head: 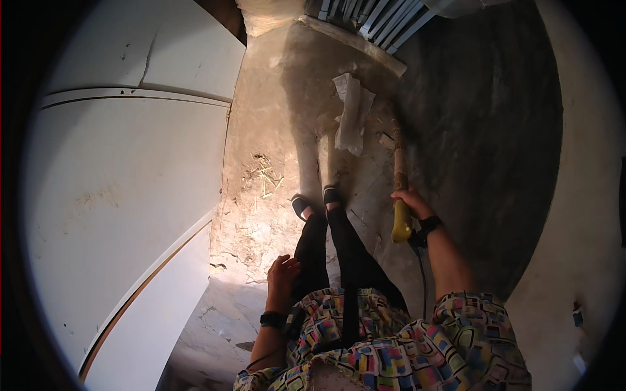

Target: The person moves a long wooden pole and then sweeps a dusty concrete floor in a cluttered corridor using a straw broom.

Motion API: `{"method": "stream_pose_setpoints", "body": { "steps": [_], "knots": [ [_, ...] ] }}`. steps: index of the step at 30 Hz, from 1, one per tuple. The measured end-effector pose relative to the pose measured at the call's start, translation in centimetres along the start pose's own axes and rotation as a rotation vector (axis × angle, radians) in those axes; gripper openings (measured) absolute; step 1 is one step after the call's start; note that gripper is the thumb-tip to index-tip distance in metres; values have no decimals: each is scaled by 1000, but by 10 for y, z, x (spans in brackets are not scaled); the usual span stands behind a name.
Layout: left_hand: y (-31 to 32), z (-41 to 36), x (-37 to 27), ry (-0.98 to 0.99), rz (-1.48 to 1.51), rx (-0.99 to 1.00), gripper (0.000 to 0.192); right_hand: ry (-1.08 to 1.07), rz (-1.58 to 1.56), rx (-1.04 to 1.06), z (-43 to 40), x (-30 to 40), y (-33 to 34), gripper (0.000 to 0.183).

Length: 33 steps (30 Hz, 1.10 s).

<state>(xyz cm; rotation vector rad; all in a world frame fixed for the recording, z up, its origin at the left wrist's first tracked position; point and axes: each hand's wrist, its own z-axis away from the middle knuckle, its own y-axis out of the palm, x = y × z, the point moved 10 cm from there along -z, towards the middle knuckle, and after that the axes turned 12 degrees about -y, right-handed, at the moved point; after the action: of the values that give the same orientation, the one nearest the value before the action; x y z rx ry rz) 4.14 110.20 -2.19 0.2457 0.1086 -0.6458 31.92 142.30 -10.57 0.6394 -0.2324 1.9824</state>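
Observation:
My right hand (414, 202) is closed around the handle of a long tool (400, 168), whose near end is yellow and whose brown, patterned shaft points away from me along the floor. The tool's far end is dark and too unclear to tell its kind. Beside my left thigh hangs my left hand (283, 273), with slightly curled fingers and nothing seen in it. A crumpled translucent plastic bag (353, 115) lies on the floor left of the shaft. Dry straw bits (264, 176) are scattered on the floor ahead of my left foot.
White panels or doors (137, 166) line the left side. Ahead, a wooden strip (354, 44) lies before a bundle of pale slats (391, 22) and a pale plastic sack (271, 14). A wall with a dark lower part (489, 146) runs along the right. The floor is cracked.

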Motion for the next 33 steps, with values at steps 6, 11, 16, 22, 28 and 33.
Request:
{"method": "stream_pose_setpoints", "body": {
  "steps": [6, 11, 16, 22, 28, 33],
  "knots": [
    [-11, 9, -4, -31, 59, -42, 38, -14, 367, 16, 37, -52, 85, 77],
    [-5, 8, -11, -21, 77, -6, 38, -83, 554, 358, 95, -20, 121, 85],
    [0, 21, -9, 79, 34, -44, 38, -45, 398, 216, 98, -13, 95, 81],
    [-29, 18, 34, 54, 256, -73, 37, -206, 376, 65, -17, 32, 64, 56],
    [-35, 12, 62, 91, 216, -113, 33, -146, 424, 129, -39, -40, 116, 76],
    [-47, 14, 63, 312, -163, -244, 33, -138, 291, 395, 10, -98, 143, 80]
  ]
}}
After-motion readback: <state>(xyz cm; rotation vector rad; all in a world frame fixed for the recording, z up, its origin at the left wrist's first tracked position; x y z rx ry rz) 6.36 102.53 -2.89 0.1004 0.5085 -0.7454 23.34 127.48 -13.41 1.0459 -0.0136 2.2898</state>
